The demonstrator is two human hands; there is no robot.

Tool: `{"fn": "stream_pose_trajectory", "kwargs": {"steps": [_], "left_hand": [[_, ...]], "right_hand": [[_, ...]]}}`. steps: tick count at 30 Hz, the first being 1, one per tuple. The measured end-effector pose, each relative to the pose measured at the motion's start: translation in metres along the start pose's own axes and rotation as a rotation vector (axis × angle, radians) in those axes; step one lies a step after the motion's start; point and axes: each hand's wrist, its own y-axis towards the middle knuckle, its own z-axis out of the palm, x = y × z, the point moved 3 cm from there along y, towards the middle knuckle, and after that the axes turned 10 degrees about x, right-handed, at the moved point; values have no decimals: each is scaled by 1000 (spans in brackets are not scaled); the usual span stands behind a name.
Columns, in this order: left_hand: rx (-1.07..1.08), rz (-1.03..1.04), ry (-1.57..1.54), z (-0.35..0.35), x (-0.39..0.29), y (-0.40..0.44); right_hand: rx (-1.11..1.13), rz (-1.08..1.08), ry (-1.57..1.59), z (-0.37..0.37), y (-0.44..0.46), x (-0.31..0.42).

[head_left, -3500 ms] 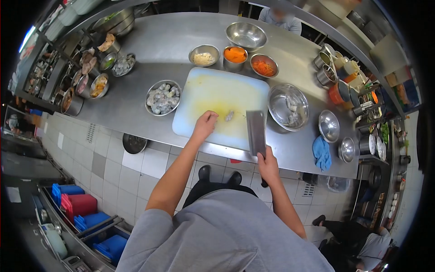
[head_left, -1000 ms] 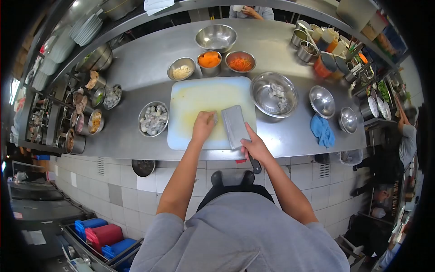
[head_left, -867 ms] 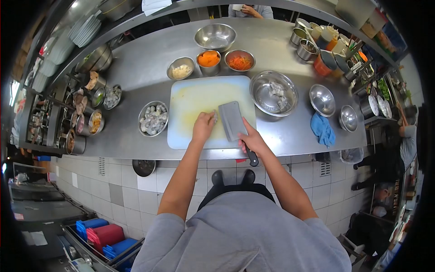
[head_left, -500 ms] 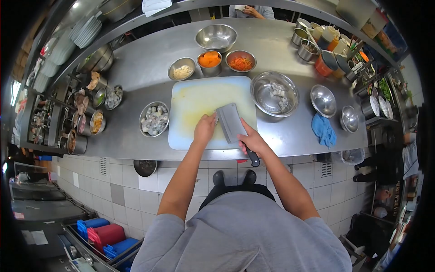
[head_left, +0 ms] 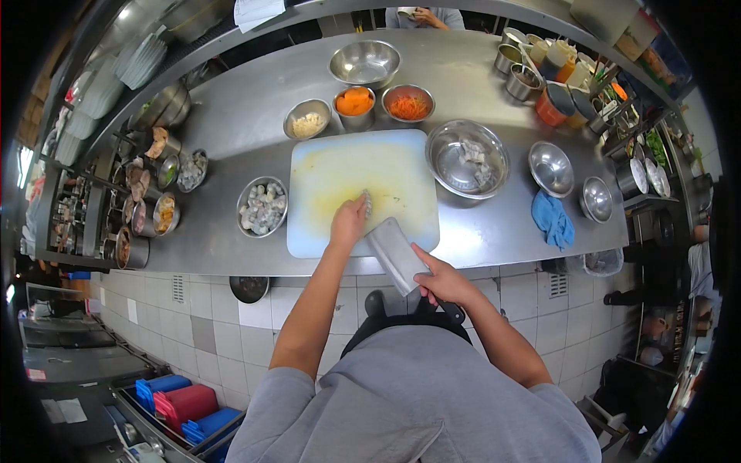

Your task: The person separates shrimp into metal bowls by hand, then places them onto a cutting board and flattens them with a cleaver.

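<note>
My right hand (head_left: 446, 282) is wrapped round the black handle of a cleaver (head_left: 395, 253), whose broad blade hangs over the front edge of the cutting board (head_left: 324, 166). On the board, my left hand (head_left: 350, 221) pinches a small greyish shrimp (head_left: 367, 202), mostly seen past the fingertips. Left of the board stands a steel bowl of peeled shrimp (head_left: 263, 207). To the board's right, a larger steel bowl (head_left: 441, 179) holds a few pale, greyish pieces (head_left: 474, 157). Small dark bits lie on the yellow-stained board surface.
Behind the board are bowls of chopped pale pieces (head_left: 306, 123), orange slices (head_left: 354, 101) and orange shreds (head_left: 409, 106), plus a large steel bowl (head_left: 364, 63). A blue cloth (head_left: 553, 220) lies beside steel bowls at right. Across the table, a person (head_left: 424, 18) holds a cup.
The cleaver has moved down and toward me, off the board's middle and past its front edge, its blade tilting further. My left hand stays nearly in place with the shrimp.
</note>
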Motion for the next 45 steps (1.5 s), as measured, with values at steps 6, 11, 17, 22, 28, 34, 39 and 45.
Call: {"fn": "stream_pose_trajectory", "kwargs": {"steps": [6,11,17,22,28,34,39,45], "left_hand": [[73,-45,-88,-6,-1,1],[14,20,-67,-2,4,1],[6,-26,-133,0,6,0],[11,-42,-171,-1,5,0],[25,-59,-172,-3,3,-1],[30,-98,-200,-4,4,-4],[-11,-43,-179,0,5,-3],[40,-150,-242,-3,-2,-5]], "right_hand": [[-205,-92,105,-5,16,3],[-174,-75,97,-4,19,12],[-183,-39,61,-5,24,7],[-267,9,-19,-9,15,10],[-282,-28,-106,-6,20,13],[-354,40,-145,-12,13,5],[-473,-4,-225,-20,3,7],[-426,-83,-338,-17,26,9]]}}
